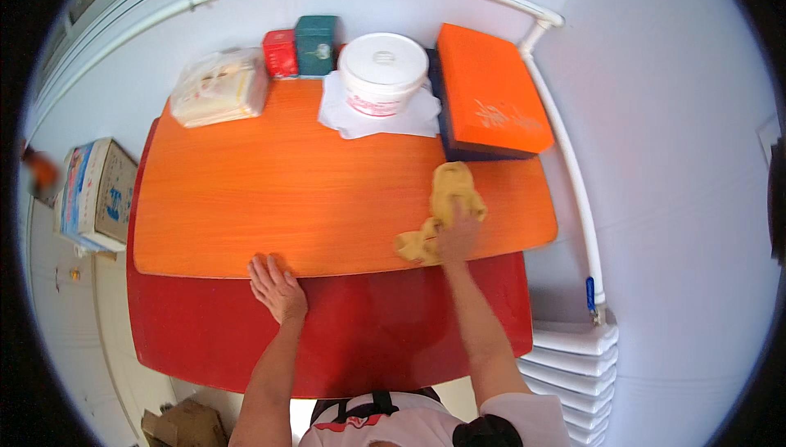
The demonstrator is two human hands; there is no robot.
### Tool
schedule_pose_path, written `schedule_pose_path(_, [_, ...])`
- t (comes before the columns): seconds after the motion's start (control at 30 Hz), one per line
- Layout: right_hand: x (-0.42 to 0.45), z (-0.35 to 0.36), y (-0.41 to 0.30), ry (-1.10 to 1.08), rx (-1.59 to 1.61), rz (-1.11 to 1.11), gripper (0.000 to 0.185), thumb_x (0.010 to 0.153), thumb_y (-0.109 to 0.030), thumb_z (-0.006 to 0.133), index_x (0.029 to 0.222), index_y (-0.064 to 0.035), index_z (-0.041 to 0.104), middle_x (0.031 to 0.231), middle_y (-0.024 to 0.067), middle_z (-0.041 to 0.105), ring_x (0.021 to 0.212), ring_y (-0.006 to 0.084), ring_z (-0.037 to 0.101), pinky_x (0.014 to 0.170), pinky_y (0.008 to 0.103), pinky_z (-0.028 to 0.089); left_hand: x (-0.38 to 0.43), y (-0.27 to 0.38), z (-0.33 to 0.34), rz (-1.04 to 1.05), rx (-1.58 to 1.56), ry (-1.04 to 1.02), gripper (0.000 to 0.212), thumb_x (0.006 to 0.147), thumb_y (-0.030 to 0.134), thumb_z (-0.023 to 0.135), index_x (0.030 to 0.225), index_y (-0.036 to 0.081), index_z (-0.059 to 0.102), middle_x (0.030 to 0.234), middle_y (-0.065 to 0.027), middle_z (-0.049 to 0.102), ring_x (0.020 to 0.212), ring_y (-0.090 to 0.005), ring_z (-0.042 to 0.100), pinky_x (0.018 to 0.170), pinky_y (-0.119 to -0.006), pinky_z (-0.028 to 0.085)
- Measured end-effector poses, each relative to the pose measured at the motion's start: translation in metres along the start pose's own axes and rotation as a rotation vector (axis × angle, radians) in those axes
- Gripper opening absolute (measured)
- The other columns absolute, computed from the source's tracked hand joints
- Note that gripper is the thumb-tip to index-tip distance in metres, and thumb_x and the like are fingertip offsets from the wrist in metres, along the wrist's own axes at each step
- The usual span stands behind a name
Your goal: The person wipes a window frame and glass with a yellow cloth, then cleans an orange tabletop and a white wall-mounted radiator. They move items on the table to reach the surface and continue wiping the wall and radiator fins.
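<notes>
My right hand (459, 237), slightly blurred, is on a crumpled yellow cloth (453, 186) and holds it against the orange wood-grain tabletop (276, 183). One end of the cloth trails left, near the tabletop's front edge, and its far end lies just below an orange box (497, 88). My left hand (279, 290) holds nothing. Its fingertips rest on the front edge of the orange top, while the palm is over the red surface (381, 330) that extends towards me at a lower level.
Along the back stand a plastic-wrapped stack (218, 88), a red box (281, 54), a green box (316, 46) and a lidded white bucket (384, 72) on white paper (334, 106). A white pipe (568, 146) and radiator (574, 373) flank the right side. Cartons (113, 195) stand left.
</notes>
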State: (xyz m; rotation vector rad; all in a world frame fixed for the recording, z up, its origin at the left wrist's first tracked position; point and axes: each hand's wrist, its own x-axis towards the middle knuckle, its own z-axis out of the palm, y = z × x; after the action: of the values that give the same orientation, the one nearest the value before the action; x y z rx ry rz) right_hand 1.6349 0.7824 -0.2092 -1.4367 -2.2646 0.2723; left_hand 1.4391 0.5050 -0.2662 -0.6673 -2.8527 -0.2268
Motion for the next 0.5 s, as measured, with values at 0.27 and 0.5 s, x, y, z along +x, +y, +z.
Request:
schedule_pose_path(0.27, [-0.057, -0.004, -0.012, -0.139, 0.159, -0.576, 0.060, 0.076, -0.014, 0.068, 0.132, -0.0194, 0.049, 0.119, 0.0145, 0.056, 0.103, 0.0341, 0.056, 0.086, 0.0449, 0.049, 0.005, -0.001, -0.001, -0.037, 0.027, -0.075, 0.045, 0.100, 0.027, 0.035, 0.144, 0.016, 0.030, 0.154, -0.0053, 0.018, 0.142, -0.0259, 0.015, 0.112, -0.045, 0.022])
schedule_pose_path(0.5, [0.036, -0.041, 0.210, 0.236, -0.206, 0.261, 0.072, 0.070, -0.014, 0.072, 0.136, -0.0120, 0.043, 0.120, 0.0164, 0.054, 0.109, 0.0337, 0.053, 0.089, 0.0433, 0.046, 0.005, -0.001, 0.007, -0.023, 0.047, -0.002, 0.046, 0.100, 0.026, 0.036, 0.145, 0.019, 0.029, 0.154, -0.0012, 0.019, 0.142, -0.0229, 0.017, 0.112, -0.043, 0.024])
